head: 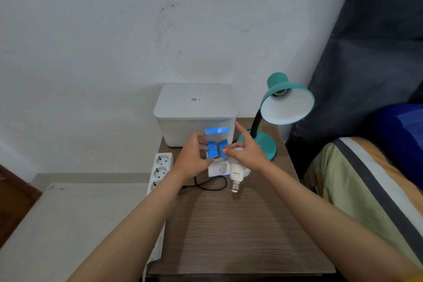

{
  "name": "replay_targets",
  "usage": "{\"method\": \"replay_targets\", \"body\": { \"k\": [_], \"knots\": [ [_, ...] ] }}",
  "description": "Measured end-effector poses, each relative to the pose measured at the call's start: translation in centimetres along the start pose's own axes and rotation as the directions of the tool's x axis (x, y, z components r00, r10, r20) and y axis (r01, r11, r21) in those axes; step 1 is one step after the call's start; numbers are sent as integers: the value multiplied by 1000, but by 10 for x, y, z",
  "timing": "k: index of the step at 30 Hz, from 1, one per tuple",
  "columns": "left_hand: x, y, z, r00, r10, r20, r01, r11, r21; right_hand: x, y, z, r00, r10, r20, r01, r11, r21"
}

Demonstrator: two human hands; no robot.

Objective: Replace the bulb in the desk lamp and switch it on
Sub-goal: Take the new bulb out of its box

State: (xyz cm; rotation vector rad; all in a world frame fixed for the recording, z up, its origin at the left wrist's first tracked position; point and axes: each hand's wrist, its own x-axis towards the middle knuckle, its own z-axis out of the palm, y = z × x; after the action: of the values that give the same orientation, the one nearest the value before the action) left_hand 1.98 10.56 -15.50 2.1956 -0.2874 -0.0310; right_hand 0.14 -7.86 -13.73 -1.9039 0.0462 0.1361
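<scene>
Holding the blue-and-white box (217,155) steady, my left hand (194,158) grips its left side, flaps open. My right hand (245,151) rests on the white bulb (237,173), fingers loosely spread, index raised; whether it grips, I cannot tell. The teal desk lamp (274,107) stands far right, socket empty.

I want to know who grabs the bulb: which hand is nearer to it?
Right. The right hand is over the bulb, fingers at its dome. The left hand is across the blue box, holding its left side.
</scene>
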Motion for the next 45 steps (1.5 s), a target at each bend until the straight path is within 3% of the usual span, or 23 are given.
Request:
{"method": "replay_targets", "body": {
  "k": [6,10,14,25,31,39,45],
  "knots": [
    [-4,0,-1,997,73,9,-72,997,-24,1,-7,-7,993,-29,111,34,999,-43],
    [-5,-4,-1,994,109,-4,-108,993,56,4,-2,-5,996,-85,30,89,980,-179],
    [-8,-5,4,997,61,-55,-58,997,60,3,2,-3,994,-107,-18,98,957,-274],
    [-12,-10,12,990,96,-100,-88,992,86,3,10,1,968,-217,-123,136,873,-469],
    [-12,-9,14,990,82,-117,-72,994,82,2,13,2,973,-192,-132,119,897,-426],
    [-11,-5,17,984,-26,-178,16,998,-59,3,12,2,991,-23,-135,-2,983,-181],
    [-10,-6,16,983,-17,-181,10,999,-41,4,11,3,990,22,-141,-45,986,-163]
  ]
}}
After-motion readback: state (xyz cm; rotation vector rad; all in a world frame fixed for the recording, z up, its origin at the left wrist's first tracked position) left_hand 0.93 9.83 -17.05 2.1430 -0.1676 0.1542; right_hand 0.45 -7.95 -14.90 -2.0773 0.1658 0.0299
